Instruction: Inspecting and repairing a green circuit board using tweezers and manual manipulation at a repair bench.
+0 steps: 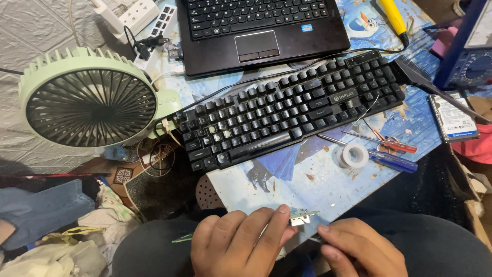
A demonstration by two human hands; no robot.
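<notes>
At the bottom of the view, over my lap, my left hand (241, 241) pinches a small green circuit board (301, 217) with a metal connector between thumb and forefinger. My right hand (359, 246) sits just right of it, fingers curled on a thin wire or probe that touches the board. Both hands hover above the near edge of a low table (328, 190) covered with a blue patterned sheet.
A black keyboard (287, 110) lies diagonally across the table, a black laptop (256, 31) behind it. A pale green fan (92, 100) stands at left. A tape roll (354, 155), screwdrivers (392, 160), a hard drive (453, 118) and a brush (430, 84) lie at right.
</notes>
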